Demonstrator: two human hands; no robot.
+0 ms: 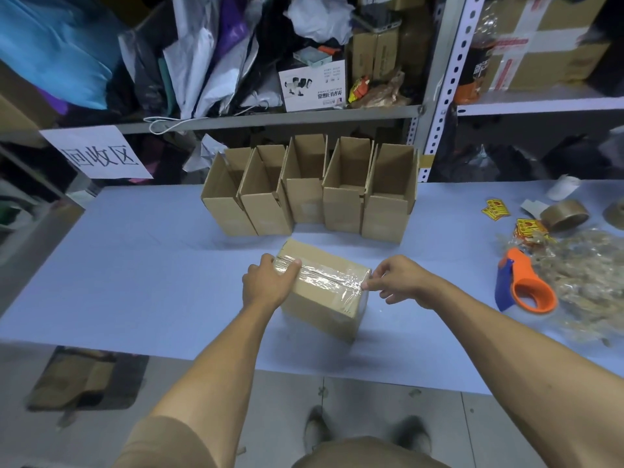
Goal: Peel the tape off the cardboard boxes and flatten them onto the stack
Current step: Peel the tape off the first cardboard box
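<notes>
A sealed brown cardboard box (324,292) is set near the bench's front edge. It is gripped by the left hand (268,283); the clear tape (320,280) end is pinched by the right hand (393,280). Tape may be torn short if pulled steeply, and the box dragged off if the grip is slackened.

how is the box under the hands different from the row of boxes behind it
The taped box is closed, sealed with clear tape along its top; the five boxes in the row are open-topped with flaps up. The taped box lies skewed and held by both hands, left hand and right hand; the row stands untouched. All are plain brown cardboard.
</notes>
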